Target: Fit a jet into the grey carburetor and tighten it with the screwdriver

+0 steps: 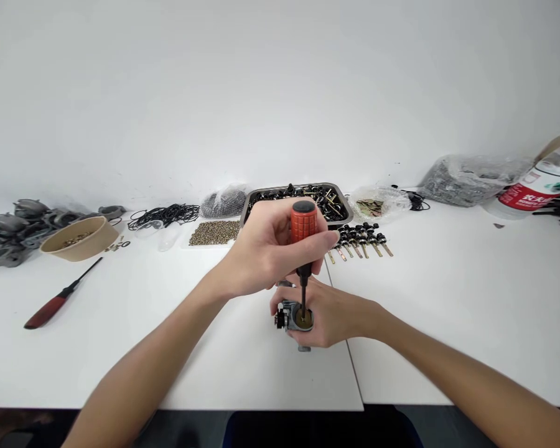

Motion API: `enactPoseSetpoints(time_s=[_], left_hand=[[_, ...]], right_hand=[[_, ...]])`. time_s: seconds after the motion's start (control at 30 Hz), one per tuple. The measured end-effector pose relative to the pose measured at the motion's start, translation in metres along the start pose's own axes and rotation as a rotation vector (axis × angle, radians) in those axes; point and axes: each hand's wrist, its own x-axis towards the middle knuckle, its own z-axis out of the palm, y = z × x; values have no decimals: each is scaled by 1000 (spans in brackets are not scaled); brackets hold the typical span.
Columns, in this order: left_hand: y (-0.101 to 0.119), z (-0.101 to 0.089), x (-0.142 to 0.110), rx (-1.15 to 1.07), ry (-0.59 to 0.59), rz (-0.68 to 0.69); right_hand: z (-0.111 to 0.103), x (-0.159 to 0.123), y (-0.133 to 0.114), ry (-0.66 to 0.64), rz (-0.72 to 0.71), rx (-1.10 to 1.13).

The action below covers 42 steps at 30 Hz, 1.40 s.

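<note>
My left hand [266,249] grips the orange handle of a short screwdriver [303,231], held upright with its tip down in a brass fitting on a small grey metal part [293,317]. My right hand [331,314] wraps around that part from the right and holds it on the white table [448,311]. The lower side of the part is hidden by my fingers.
A red-handled screwdriver [58,298] lies at the left near a tan bowl [79,239] and grey castings [9,233]. Behind are black rings [165,215], small brass bits [213,232], a metal tray of black parts [296,200], keys in a row [361,239], plastic bags and a bottle [536,183].
</note>
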Motion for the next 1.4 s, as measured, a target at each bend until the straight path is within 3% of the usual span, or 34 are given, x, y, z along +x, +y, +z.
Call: enactPoseSetpoints(time_s=[0.43, 0.87, 1.1, 1.33, 1.4], left_hand=[[0, 3, -2, 15, -45, 38], [17, -12, -7, 97, -378, 41], [19, -26, -8, 160, -293, 105], [32, -36, -12, 185, -483, 132], [34, -33, -12, 198, -481, 165]], right_hand=[[-1, 1, -1, -9, -14, -37], [2, 0, 0, -29, 7, 7], [0, 1, -1, -3, -6, -50], [2, 1, 0, 1, -20, -39], [1, 1, -1, -8, -7, -32]])
